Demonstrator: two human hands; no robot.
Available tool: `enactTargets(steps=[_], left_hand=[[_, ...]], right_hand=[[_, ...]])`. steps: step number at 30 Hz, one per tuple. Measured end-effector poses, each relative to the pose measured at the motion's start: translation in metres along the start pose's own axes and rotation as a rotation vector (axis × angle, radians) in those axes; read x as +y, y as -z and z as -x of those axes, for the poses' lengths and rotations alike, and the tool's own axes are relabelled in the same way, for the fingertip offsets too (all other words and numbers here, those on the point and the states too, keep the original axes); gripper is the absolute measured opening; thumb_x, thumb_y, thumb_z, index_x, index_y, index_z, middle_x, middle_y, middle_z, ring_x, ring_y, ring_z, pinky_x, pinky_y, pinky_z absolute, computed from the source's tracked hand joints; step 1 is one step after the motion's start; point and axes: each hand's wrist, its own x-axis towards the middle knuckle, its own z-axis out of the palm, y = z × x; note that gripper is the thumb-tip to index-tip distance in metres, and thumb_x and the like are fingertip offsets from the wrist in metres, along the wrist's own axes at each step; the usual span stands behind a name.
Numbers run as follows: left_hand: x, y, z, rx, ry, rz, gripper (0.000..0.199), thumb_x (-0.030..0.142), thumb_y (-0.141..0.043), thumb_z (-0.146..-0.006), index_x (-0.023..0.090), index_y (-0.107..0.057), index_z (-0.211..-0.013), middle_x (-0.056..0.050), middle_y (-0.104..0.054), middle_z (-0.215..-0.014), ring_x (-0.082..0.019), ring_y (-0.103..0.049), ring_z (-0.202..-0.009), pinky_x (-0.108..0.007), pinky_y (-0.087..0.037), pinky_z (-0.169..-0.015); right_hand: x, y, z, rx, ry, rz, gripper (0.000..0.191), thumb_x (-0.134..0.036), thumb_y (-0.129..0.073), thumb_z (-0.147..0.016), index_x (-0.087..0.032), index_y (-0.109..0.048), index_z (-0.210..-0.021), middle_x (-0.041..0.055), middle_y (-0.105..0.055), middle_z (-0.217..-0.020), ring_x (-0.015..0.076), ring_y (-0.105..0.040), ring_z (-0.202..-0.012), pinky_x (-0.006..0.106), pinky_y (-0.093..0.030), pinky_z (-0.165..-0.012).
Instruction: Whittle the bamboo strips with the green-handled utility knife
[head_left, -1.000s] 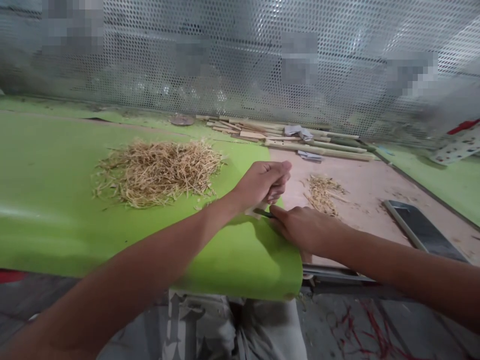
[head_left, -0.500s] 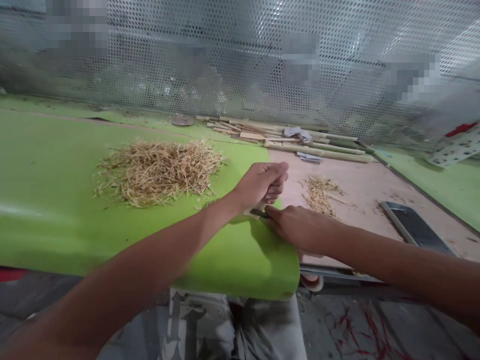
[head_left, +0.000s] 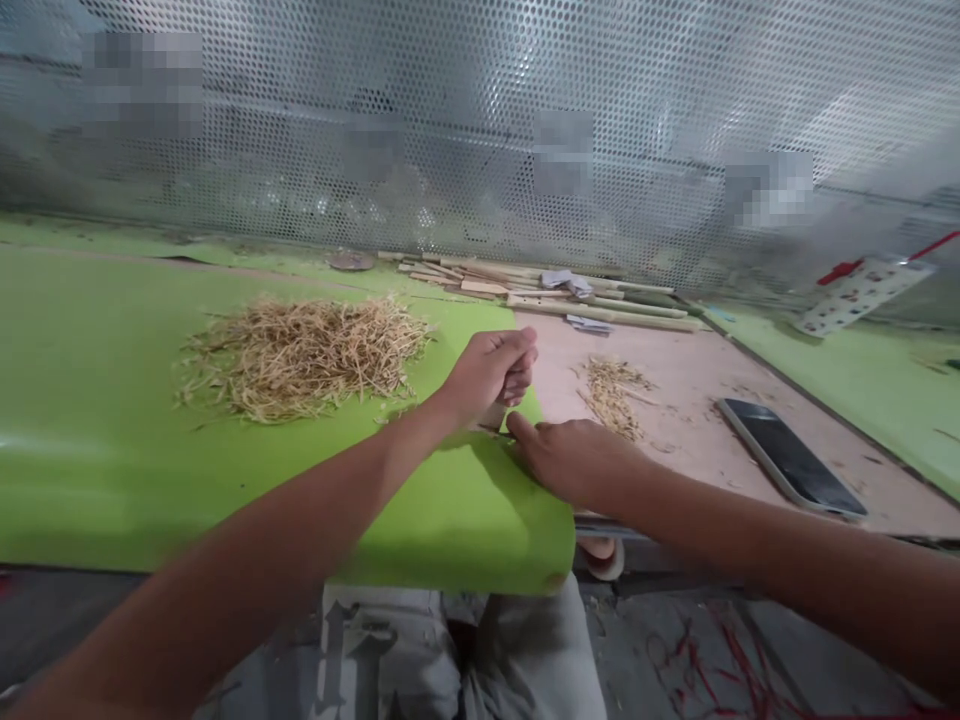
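My left hand [head_left: 499,370] is closed in a fist over the right end of the green mat [head_left: 450,510]; what its fingers hold is hidden. Just below it, my right hand [head_left: 574,455] grips a thin dark blade, seemingly a small knife [head_left: 495,430], with its tip pointing left. The blade lies against or very near a pale piece [head_left: 491,416] under my left hand; contact is unclear. To the left, a heap of thin straw-coloured strips [head_left: 315,355] rests on the mat. A smaller pile of pale shavings [head_left: 611,395] lies beyond my right hand.
Bamboo sticks [head_left: 600,305] and folded paper [head_left: 566,283] lie at the back, before a perforated metal screen [head_left: 300,150]. A phone [head_left: 791,455] is on the pinkish board [head_left: 675,350] at right. A patterned pouch [head_left: 862,298] with a red strap stands farther right.
The view has swung slightly right, so everything sits farther left. Both hands keep nearly the same pose; the dark blade looks thinner, turned more edge-on beside the pale piece.
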Motion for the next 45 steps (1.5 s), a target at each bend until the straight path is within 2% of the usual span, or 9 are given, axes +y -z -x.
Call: enactTargets(steps=[5, 10, 15, 22, 27, 34, 38, 41, 45], left_hand=[[0.004, 0.000, 0.002, -0.042, 0.010, -0.021, 0.041, 0.049, -0.056, -0.082, 0.016, -0.045, -0.059, 0.008, -0.034, -0.043, -0.004, -0.034, -0.036, -0.019, -0.032, -0.039], [0.003, 0.000, 0.005, -0.062, -0.011, -0.015, 0.041, 0.048, -0.055, -0.083, 0.016, -0.045, -0.059, 0.007, -0.033, -0.043, -0.004, -0.032, -0.036, -0.019, -0.031, -0.039], [0.000, 0.000, 0.004, -0.089, 0.005, 0.021, 0.041, 0.047, -0.055, -0.084, 0.016, -0.044, -0.058, 0.007, -0.034, -0.044, -0.003, -0.031, -0.037, -0.018, -0.030, -0.040], [0.002, -0.005, 0.007, -0.071, 0.008, 0.027, 0.040, 0.044, -0.055, -0.084, 0.016, -0.042, -0.058, 0.008, -0.031, -0.044, -0.003, -0.033, -0.037, -0.017, -0.029, -0.040], [0.002, -0.006, 0.006, -0.079, 0.022, 0.027, 0.040, 0.044, -0.053, -0.086, 0.016, -0.042, -0.059, 0.008, -0.032, -0.043, -0.002, -0.031, -0.036, -0.017, -0.028, -0.040], [0.001, -0.007, 0.004, -0.019, 0.045, 0.049, 0.040, 0.045, -0.055, -0.084, 0.016, -0.042, -0.060, 0.009, -0.032, -0.043, -0.002, -0.032, -0.035, -0.016, -0.029, -0.039], [-0.001, -0.007, 0.003, 0.069, 0.024, 0.081, 0.039, 0.045, -0.056, -0.084, 0.017, -0.043, -0.061, 0.009, -0.032, -0.044, -0.002, -0.033, -0.035, -0.016, -0.029, -0.038], [-0.002, -0.005, 0.001, 0.118, -0.004, 0.088, 0.038, 0.045, -0.055, -0.084, 0.017, -0.044, -0.062, 0.008, -0.032, -0.044, -0.003, -0.033, -0.035, -0.016, -0.030, -0.038], [-0.002, -0.004, 0.001, 0.083, -0.036, 0.065, 0.038, 0.045, -0.054, -0.084, 0.017, -0.044, -0.061, 0.008, -0.032, -0.044, -0.003, -0.034, -0.035, -0.017, -0.031, -0.039]], right_hand=[[0.018, 0.000, 0.005, 0.002, 0.010, -0.161, 0.032, -0.029, -0.029, -0.097, -0.016, -0.045, -0.121, 0.0085, -0.066, -0.074, 0.0215, -0.065, -0.065, 0.027, -0.032, -0.048], [0.017, 0.003, 0.007, -0.053, 0.009, -0.132, 0.034, -0.032, -0.027, -0.097, -0.013, -0.046, -0.118, 0.0094, -0.064, -0.071, 0.0246, -0.064, -0.063, 0.028, -0.033, -0.048], [0.010, 0.005, 0.006, -0.092, -0.034, -0.090, 0.028, -0.023, -0.032, -0.094, -0.012, -0.045, -0.116, 0.0098, -0.063, -0.070, 0.0252, -0.066, -0.066, 0.027, -0.036, -0.049], [0.009, -0.002, -0.001, -0.083, 0.043, -0.049, 0.028, -0.016, -0.039, -0.089, -0.010, -0.047, -0.115, 0.0068, -0.060, -0.065, 0.0215, -0.064, -0.060, 0.026, -0.032, -0.046], [0.012, -0.006, -0.004, -0.016, 0.096, -0.036, 0.031, -0.017, -0.038, -0.089, -0.010, -0.047, -0.117, 0.0059, -0.059, -0.063, 0.0194, -0.060, -0.053, 0.026, -0.028, -0.043], [0.006, -0.002, -0.004, -0.034, 0.039, -0.028, 0.035, -0.016, -0.038, -0.087, -0.012, -0.048, -0.120, 0.0064, -0.059, -0.062, 0.0209, -0.061, -0.057, 0.026, -0.031, -0.046], [-0.001, 0.000, 0.001, -0.045, -0.008, 0.026, 0.036, -0.014, -0.036, -0.089, -0.013, -0.047, -0.124, 0.0083, -0.061, -0.064, 0.0215, -0.061, -0.057, 0.026, -0.032, -0.047], [-0.004, 0.000, 0.007, -0.020, 0.016, 0.103, 0.037, -0.014, -0.035, -0.091, -0.014, -0.046, -0.126, 0.0111, -0.063, -0.071, 0.0202, -0.061, -0.059, 0.026, -0.033, -0.049], [0.005, -0.002, 0.015, 0.006, 0.065, 0.102, 0.031, -0.024, -0.037, -0.093, -0.018, -0.048, -0.121, 0.0102, -0.063, -0.077, 0.0179, -0.060, -0.060, 0.025, -0.031, -0.051]])
